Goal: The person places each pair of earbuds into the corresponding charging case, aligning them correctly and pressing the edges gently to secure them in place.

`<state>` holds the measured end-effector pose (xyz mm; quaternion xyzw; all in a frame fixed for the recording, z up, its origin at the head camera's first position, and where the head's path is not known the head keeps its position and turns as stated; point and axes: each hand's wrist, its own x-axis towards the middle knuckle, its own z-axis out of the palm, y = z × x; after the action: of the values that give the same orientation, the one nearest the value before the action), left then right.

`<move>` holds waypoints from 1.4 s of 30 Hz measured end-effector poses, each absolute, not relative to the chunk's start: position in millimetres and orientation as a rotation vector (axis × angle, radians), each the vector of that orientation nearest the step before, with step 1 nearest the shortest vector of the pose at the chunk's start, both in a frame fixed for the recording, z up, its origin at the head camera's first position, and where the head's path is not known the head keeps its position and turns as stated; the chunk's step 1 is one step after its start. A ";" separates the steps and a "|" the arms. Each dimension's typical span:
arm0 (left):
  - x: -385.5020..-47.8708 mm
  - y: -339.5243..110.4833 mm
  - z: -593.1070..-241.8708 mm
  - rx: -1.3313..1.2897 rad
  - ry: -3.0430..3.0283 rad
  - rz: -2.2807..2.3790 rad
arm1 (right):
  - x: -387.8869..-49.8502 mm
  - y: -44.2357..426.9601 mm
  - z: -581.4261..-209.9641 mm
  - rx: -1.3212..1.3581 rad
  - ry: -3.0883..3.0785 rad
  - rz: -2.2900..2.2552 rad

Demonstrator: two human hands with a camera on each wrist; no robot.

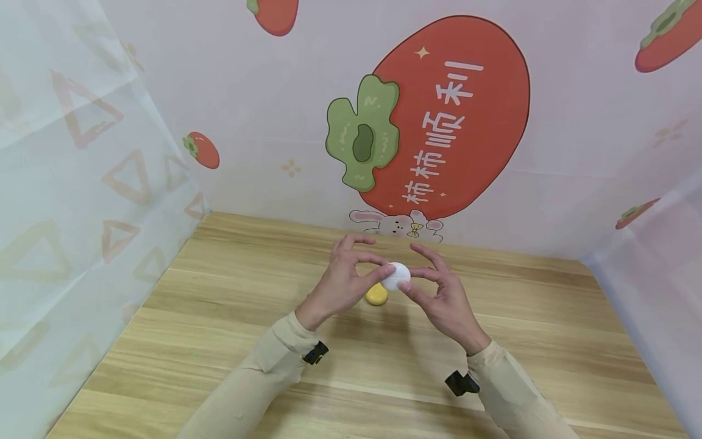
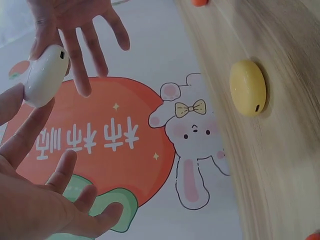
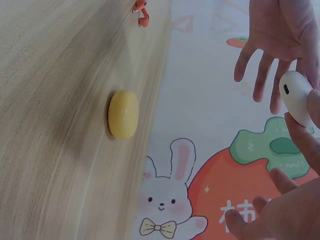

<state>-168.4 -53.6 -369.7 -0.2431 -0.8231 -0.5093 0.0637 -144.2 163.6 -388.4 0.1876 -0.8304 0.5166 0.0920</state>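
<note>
Both hands hold a white rounded earbud case (image 1: pixel 396 277) above the table, one from each side. It has a thin seam and a small dark port, and its lid looks closed. My left hand (image 1: pixel 347 274) pinches its left side between thumb and index finger, the other fingers spread away. On the opposite side, my right hand (image 1: pixel 446 300) pinches it with thumb and finger, its remaining fingers extended. Below the hands, a yellow rounded case (image 1: pixel 376 295) lies on the table, partly covered by the white one. Its own port shows in the left wrist view.
The wood-grain table (image 1: pixel 263 268) meets a wall sheet (image 1: pixel 263 110) printed with persimmons and a rabbit. Side sheets flank it. A small orange-red object (image 3: pixel 142 14), shaped like earbuds, lies beyond the yellow case. Another orange bit (image 2: pixel 200 2) shows at the left wrist view's top edge.
</note>
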 end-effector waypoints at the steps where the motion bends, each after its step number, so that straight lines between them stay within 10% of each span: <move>1: -168.1 -53.2 -369.7 -0.739 -2.485 -1.509 | -144.2 163.5 -388.3 0.553 -2.467 1.533; 42: -190.1 -16.5 -412.1 -0.877 -2.595 -0.750 | -133.1 216.6 -416.5 0.268 -2.579 1.377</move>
<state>-190.1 -16.5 -412.1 -0.3052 -0.9034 -0.2610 0.1504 -133.1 216.6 -416.5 0.0908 -0.8737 0.4667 0.1028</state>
